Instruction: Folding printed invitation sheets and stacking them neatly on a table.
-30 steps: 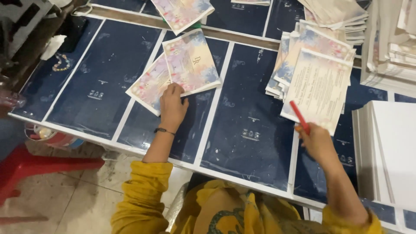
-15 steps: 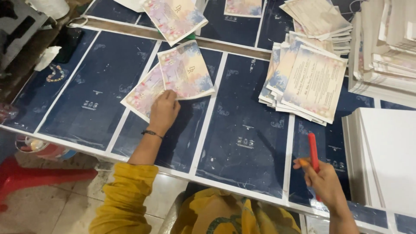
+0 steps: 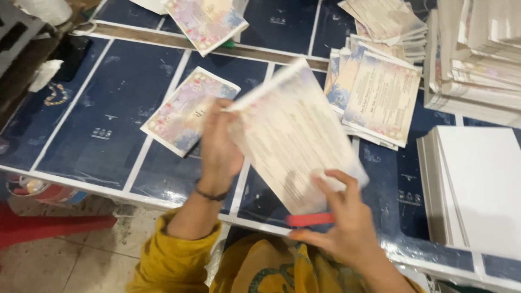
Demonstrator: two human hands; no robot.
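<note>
One printed card is now lifted off the table, pinched by the left hand; a red pen is clamped in the right hand, so sorting seems underway.

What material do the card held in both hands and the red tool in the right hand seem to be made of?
Card: probably printed card stock or stiff paper, since it stays flat while the left hand and right hand lift it; finish blurred.
Red tool: likely plastic, uniformly red and smooth; possibly a pen, cannot confirm.
</note>
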